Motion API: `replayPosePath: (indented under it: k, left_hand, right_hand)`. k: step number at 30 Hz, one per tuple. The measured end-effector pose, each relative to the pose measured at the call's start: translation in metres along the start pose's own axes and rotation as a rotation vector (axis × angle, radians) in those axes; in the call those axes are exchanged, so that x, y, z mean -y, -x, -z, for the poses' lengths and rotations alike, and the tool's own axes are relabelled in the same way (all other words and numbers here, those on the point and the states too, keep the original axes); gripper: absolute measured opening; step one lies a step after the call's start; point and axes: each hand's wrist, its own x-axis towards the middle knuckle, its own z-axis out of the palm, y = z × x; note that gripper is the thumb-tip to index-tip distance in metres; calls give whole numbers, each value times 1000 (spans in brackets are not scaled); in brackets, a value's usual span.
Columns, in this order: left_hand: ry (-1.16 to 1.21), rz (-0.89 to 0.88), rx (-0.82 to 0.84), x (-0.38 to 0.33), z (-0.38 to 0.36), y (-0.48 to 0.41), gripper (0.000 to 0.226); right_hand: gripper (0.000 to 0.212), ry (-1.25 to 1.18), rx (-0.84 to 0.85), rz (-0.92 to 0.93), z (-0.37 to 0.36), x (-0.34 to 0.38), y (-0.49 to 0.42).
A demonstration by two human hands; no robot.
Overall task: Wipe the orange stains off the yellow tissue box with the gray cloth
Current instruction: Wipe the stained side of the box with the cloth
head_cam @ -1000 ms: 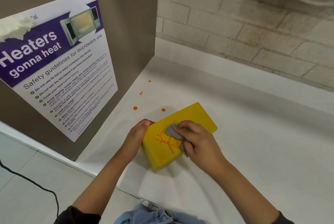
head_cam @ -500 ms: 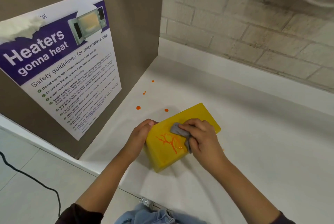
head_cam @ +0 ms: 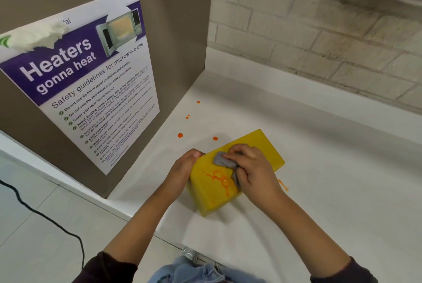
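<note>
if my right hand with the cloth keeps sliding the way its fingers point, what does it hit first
Probably the left hand, whose thumb hooks over the yellow tissue box's left edge; the right hand points there.

A yellow tissue box (head_cam: 237, 168) lies on a white counter (head_cam: 331, 180), its long axis running from 7 o'clock to 1 o'clock. The left hand (head_cam: 182, 168) grips the box's left edge. The right hand (head_cam: 253, 168) presses a gray cloth (head_cam: 222, 160) onto the box's top face. Orange stains (head_cam: 219, 177) spread over the top face at 6 o'clock of the cloth, touching its lower fold. Orange drops (head_cam: 180, 135) dot the counter at 11 o'clock of the box. An orange smear (head_cam: 283, 184) marks the counter at 4 o'clock, just beside the right wrist. A microwave safety poster (head_cam: 86, 82) hangs on the brown panel at 10 o'clock.
</note>
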Motion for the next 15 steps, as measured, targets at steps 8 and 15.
replayPosePath:
  k: [8,15]
  left_hand:
    - [55,-112,52,1,1,9,37]
    - [18,-127,84,0,2,11,42]
  right_hand:
    - [47,-2,225,152,-11,16,-11]
    - [44,-20,173,79,2,1,-14]
